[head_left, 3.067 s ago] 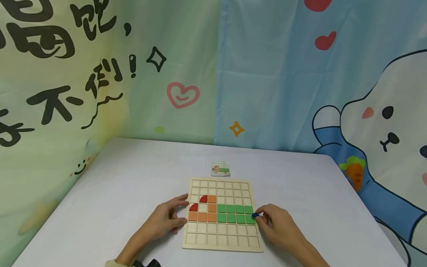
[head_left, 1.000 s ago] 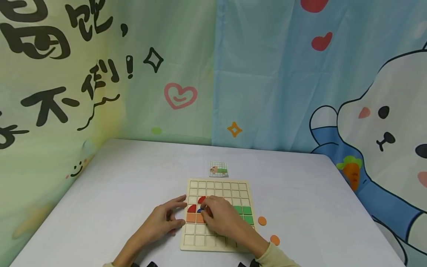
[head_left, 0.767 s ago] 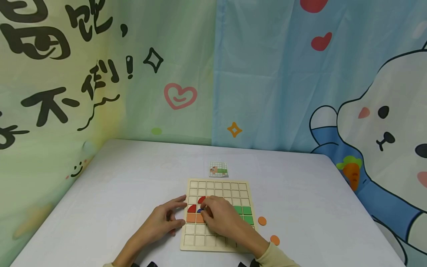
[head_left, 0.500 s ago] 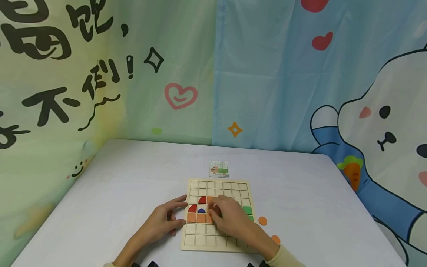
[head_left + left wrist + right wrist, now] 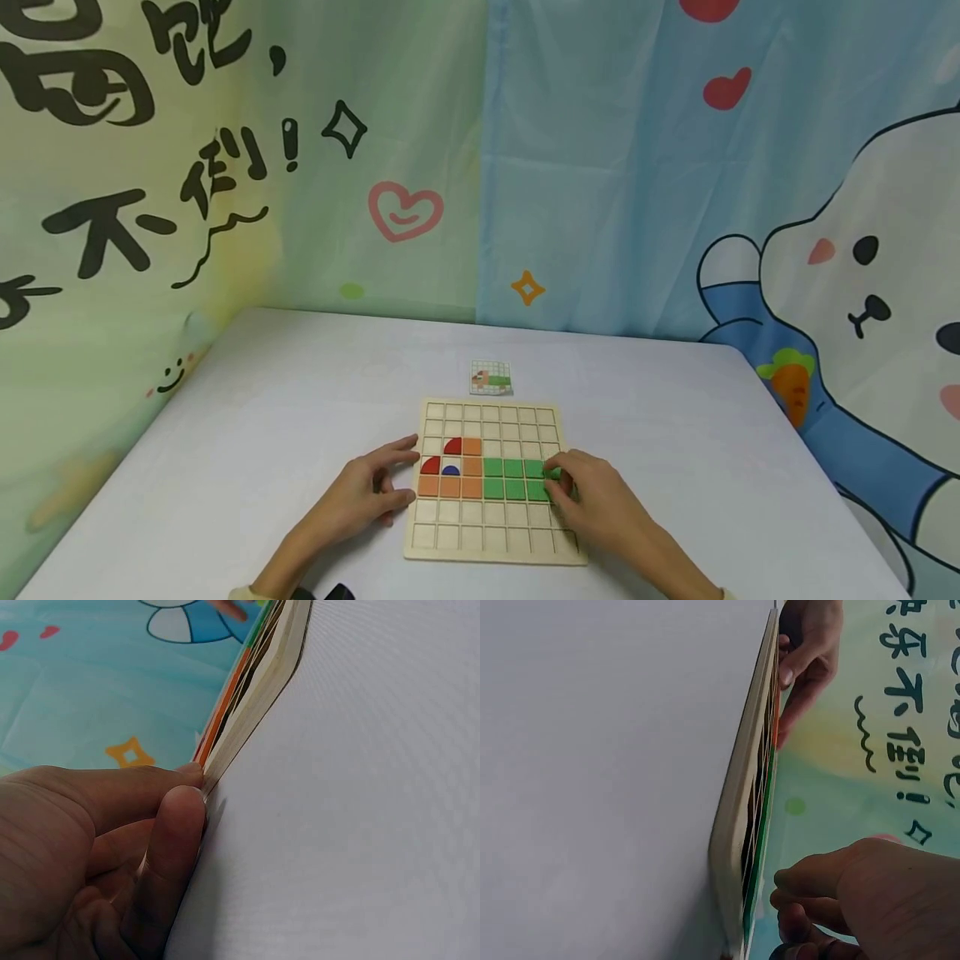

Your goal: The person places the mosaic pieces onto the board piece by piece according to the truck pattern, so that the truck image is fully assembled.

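A wooden grid board [image 5: 495, 540] lies on the table. My left hand [image 5: 367, 486] rests at its left edge; thumb and fingertips touch that edge in the left wrist view. On the board are red quarter-circle tiles [image 5: 453, 447], orange square tiles [image 5: 450, 487], a blue half-circle tile [image 5: 451, 472] and green square tiles [image 5: 513, 489]. The right hand [image 5: 603, 500] hovers over the board's right edge and partly covers the last green tiles. Its fingers are loosely bent in the right wrist view, with nothing seen between them.
Behind the board lies a small picture card [image 5: 491, 378] showing a coloured grid pattern. The white tabletop [image 5: 337, 367] surrounds the board. A printed curtain [image 5: 600, 167] hangs behind the table.
My right hand carried the blue half-circle tile left, let it go in the cell among the red and orange tiles, then moved back right. It now hides the orange discs. The left hand stayed.
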{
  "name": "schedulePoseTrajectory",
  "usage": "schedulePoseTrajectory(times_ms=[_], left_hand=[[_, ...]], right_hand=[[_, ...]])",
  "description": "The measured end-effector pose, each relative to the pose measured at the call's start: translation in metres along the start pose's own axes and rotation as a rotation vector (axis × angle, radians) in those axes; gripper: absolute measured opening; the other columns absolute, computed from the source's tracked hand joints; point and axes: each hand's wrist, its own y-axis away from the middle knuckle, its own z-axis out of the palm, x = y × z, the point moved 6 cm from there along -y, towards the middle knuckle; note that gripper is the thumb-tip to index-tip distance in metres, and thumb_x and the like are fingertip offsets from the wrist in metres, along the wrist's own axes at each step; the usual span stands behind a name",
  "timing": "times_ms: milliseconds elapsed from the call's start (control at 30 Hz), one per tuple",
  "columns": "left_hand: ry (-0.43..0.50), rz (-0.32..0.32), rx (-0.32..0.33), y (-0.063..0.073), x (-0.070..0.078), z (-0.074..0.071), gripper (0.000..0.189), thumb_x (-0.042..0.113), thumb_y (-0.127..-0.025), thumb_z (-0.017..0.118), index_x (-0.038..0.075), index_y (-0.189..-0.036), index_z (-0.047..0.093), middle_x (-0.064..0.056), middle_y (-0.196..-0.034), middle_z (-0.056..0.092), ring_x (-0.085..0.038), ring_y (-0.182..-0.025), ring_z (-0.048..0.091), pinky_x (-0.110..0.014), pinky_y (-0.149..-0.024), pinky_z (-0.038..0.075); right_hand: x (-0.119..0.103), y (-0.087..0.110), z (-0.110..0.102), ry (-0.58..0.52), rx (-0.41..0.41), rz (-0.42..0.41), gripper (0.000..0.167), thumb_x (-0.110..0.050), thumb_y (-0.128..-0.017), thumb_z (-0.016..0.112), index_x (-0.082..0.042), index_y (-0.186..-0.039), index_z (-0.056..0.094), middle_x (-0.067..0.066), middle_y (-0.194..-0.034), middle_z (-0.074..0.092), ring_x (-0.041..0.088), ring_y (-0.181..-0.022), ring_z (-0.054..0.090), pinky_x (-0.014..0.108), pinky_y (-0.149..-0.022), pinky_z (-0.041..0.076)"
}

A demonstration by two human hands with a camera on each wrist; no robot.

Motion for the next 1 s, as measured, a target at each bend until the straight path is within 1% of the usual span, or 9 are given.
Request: schedulePoseTrajectory(times_ms=[133, 200, 367, 500, 767, 900, 1000], left_hand=[[-0.021, -0.007, 0.002, -0.001, 0.000, 0.000, 0.056, 0.011, -0.091, 0.082, 0.000, -0.142, 0.064, -0.013, -0.167, 0.047, -0.009, -0.058, 0.060, -0.022, -0.061, 0.048], [-0.029, -0.008, 0.005, -0.001, 0.000, -0.001, 0.056, 0.011, -0.090, 0.082, 0.001, -0.142, 0.064, -0.012, -0.167, 0.048, -0.009, -0.057, 0.060, -0.021, -0.060, 0.048], [-0.019, 0.002, 0.005, 0.000, 0.001, -0.001, 0.055, 0.011, -0.090, 0.082, 0.000, -0.142, 0.064, -0.014, -0.167, 0.047, -0.010, -0.057, 0.060, -0.022, -0.060, 0.048], [-0.002, 0.003, -0.002, 0.000, 0.000, 0.000, 0.055, 0.011, -0.091, 0.082, 0.000, -0.142, 0.064, -0.015, -0.167, 0.046, -0.010, -0.057, 0.060, -0.022, -0.060, 0.048], [-0.018, -0.015, -0.006, 0.001, -0.001, 0.002, 0.055, 0.010, -0.091, 0.081, 0.000, -0.142, 0.063, -0.013, -0.167, 0.047, -0.011, -0.057, 0.061, -0.022, -0.061, 0.049], [-0.011, -0.013, -0.009, 0.001, -0.001, 0.002, 0.055, 0.009, -0.091, 0.081, -0.001, -0.142, 0.063, -0.014, -0.167, 0.046, -0.011, -0.056, 0.062, -0.022, -0.060, 0.050], [-0.005, -0.005, -0.008, 0.001, 0.000, 0.001, 0.055, 0.009, -0.091, 0.081, -0.001, -0.142, 0.063, -0.015, -0.167, 0.046, -0.011, -0.056, 0.062, -0.022, -0.062, 0.050]], right_hand=[[0.016, 0.014, -0.012, 0.030, 0.026, 0.043, 0.010, -0.008, -0.094, 0.078, -0.014, -0.101, 0.076, -0.014, -0.072, 0.051, -0.004, -0.066, 0.042, 0.018, -0.062, 0.041], [0.023, 0.019, -0.015, 0.039, 0.026, 0.071, 0.010, -0.008, -0.093, 0.078, -0.015, -0.100, 0.076, -0.014, -0.072, 0.051, -0.004, -0.066, 0.042, 0.019, -0.062, 0.041], [0.035, 0.028, -0.017, 0.034, -0.014, 0.157, 0.005, -0.014, -0.097, 0.076, -0.016, -0.102, 0.077, -0.014, -0.072, 0.051, -0.002, -0.064, 0.042, 0.019, -0.061, 0.040], [0.040, 0.032, -0.016, 0.020, -0.037, 0.200, 0.007, -0.018, -0.099, 0.075, -0.016, -0.106, 0.076, -0.012, -0.072, 0.052, -0.001, -0.063, 0.042, 0.019, -0.060, 0.040], [0.045, 0.034, -0.015, 0.004, -0.067, 0.230, 0.013, -0.015, -0.097, 0.077, -0.014, -0.110, 0.076, -0.010, -0.072, 0.052, 0.000, -0.063, 0.042, 0.020, -0.059, 0.039], [0.046, 0.033, -0.014, 0.006, -0.072, 0.221, 0.016, -0.014, -0.095, 0.078, -0.013, -0.111, 0.076, -0.010, -0.072, 0.052, 0.000, -0.063, 0.042, 0.020, -0.059, 0.039], [0.047, 0.033, -0.014, 0.010, -0.069, 0.208, 0.017, -0.013, -0.095, 0.079, -0.013, -0.111, 0.076, -0.010, -0.072, 0.052, 0.000, -0.063, 0.042, 0.020, -0.059, 0.039]])
